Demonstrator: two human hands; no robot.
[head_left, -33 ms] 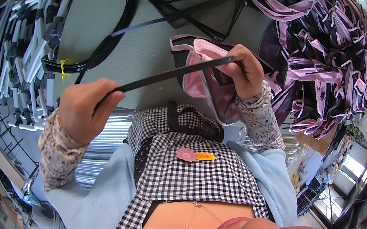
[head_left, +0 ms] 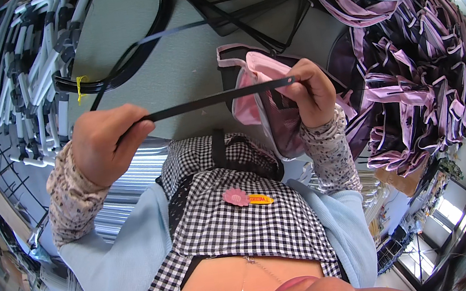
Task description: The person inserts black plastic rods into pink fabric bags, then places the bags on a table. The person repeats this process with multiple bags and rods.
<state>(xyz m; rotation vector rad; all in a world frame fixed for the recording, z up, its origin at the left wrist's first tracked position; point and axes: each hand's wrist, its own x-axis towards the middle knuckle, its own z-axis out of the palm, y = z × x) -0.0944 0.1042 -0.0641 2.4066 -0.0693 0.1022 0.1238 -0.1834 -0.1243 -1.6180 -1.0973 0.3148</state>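
Holding a black strip [head_left: 217,99] straight appeared the step in hand; the next move, I judged, called for firm grips. It ran between my hands, crossing before the pink fabric piece [head_left: 285,129]. Left of that piece, my left hand [head_left: 104,142] closed around the strip; at its right, my right hand [head_left: 314,93] pinched one end.

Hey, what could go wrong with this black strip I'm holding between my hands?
The right hand pinches the black strip close to its end, so that end might slip out, leaving only the left hand holding it.
The strip also crosses above the pink bag in this view, so it could perhaps catch on the fabric if lowered.
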